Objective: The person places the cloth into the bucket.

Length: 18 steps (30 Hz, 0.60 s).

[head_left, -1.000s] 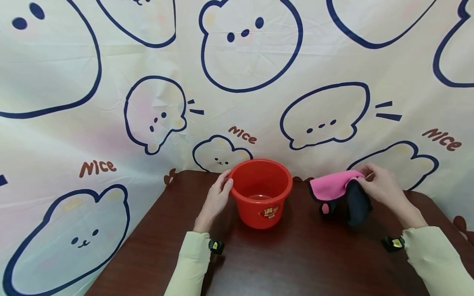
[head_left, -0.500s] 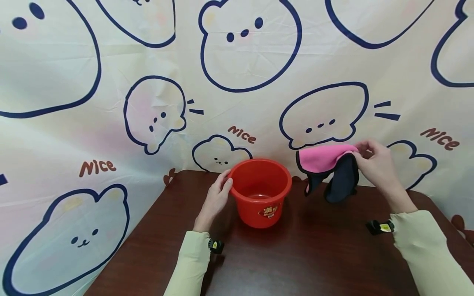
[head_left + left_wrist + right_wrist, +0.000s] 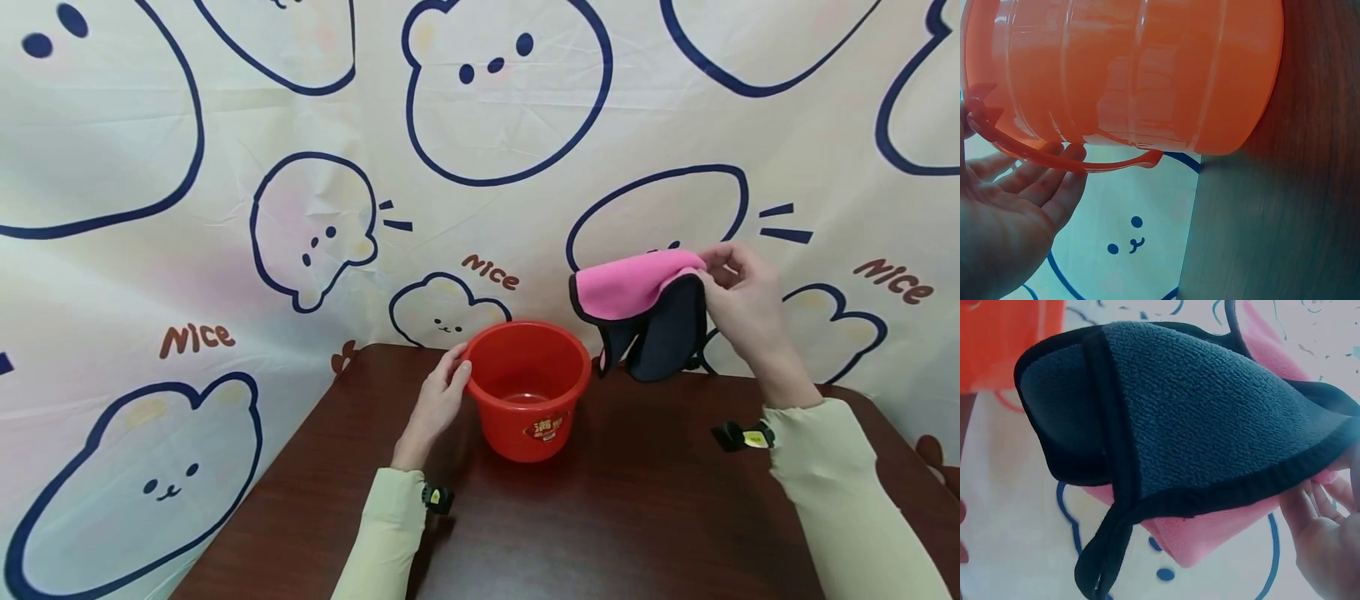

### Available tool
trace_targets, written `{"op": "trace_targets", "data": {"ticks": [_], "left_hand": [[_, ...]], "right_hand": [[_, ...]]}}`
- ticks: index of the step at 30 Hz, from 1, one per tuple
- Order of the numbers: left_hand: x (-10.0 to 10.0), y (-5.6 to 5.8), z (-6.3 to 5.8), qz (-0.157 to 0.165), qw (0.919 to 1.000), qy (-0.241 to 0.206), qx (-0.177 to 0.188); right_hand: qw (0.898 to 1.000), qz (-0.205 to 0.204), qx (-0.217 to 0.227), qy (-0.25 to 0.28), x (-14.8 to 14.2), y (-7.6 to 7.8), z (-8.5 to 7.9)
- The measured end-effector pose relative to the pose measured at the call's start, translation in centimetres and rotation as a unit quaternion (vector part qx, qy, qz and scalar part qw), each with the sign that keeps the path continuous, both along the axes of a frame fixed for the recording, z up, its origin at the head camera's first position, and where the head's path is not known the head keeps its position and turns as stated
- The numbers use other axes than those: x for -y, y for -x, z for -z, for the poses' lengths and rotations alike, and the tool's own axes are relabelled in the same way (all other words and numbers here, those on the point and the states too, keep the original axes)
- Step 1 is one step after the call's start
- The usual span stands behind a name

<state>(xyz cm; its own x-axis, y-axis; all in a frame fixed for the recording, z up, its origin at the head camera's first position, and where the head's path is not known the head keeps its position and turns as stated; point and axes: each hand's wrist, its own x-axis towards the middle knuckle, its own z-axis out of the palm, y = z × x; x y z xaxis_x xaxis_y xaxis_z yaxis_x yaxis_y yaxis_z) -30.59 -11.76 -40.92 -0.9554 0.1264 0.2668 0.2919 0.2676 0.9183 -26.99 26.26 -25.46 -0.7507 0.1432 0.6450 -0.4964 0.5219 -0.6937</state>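
A red plastic bucket [image 3: 517,437] with a gold label stands upright on the dark table. My left hand [image 3: 439,404] grips its rim at the left, thumb at the edge. Seen from the left wrist, the fingers lie by the curved bucket handle [image 3: 1094,167] that hangs along the side. My right hand [image 3: 746,304] pinches a corner of a cleaning cloth [image 3: 633,287], pink on one face and dark grey on the other, with black edging. It hangs folded in the air, right of the bucket and above its rim. A black hanging loop [image 3: 1094,565] shows in the right wrist view.
The dark brown wooden table [image 3: 600,533] reaches back to a pale curtain [image 3: 480,221] printed with blue-outlined bears and the word Nice. Small black wrist cameras sit at both cuffs, near the left sleeve [image 3: 382,517] and the right sleeve [image 3: 832,492].
My right hand has lifted the cleaning cloth up off the table and carried it left, closer to the bucket. My left hand and the bucket have stayed in place.
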Motion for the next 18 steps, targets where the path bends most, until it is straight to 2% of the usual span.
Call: {"op": "trace_targets", "data": {"ticks": [6,12,18], "left_hand": [[-0.1,0.0,0.0,0.002,1.0000,-0.005,0.004],[-0.1,0.0,0.1,-0.001,0.9999,-0.002,0.012],[0.0,-0.1,0.0,-0.005,0.9999,0.009,0.000]], "right_hand": [[0.997,-0.043,-0.062,0.033,2.5,0.2,-1.0],[0.990,-0.092,-0.093,0.045,5.1,0.7,-0.8],[0.984,-0.148,-0.082,0.048,8.0,1.1,0.1]]}}
